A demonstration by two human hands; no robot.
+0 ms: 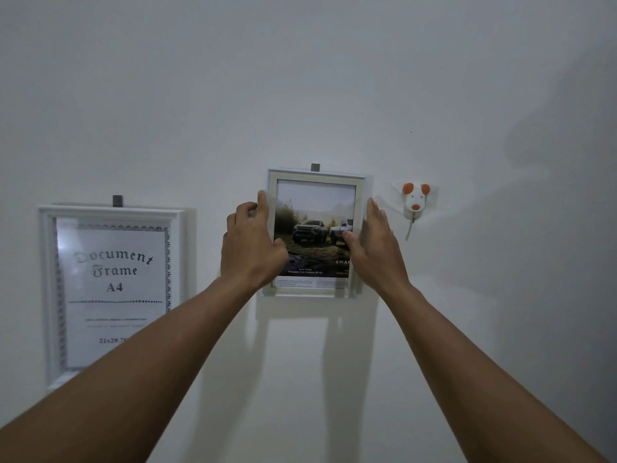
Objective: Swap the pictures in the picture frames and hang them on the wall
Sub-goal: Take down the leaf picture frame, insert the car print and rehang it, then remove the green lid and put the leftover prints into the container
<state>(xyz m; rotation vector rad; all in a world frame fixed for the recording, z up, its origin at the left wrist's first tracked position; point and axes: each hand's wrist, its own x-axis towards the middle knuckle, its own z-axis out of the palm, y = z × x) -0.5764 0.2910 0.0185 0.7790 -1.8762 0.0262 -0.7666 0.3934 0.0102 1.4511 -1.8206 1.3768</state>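
A small pale frame (315,175) with a picture of two off-road cars sits against the white wall, its top edge just under a grey hook (315,167). My left hand (250,243) grips its left edge, thumb on the front and fingers round the side. My right hand (374,242) holds the right edge the same way. To the left, a larger white frame (50,295) with a "Document Frame A4" sheet hangs from another grey hook (117,200); my left forearm hides its lower right corner.
A white mouse-shaped wall hook (415,202) with orange ears and nose is stuck on the wall just right of the small frame, a short strap hanging from it. The rest of the wall is bare white.
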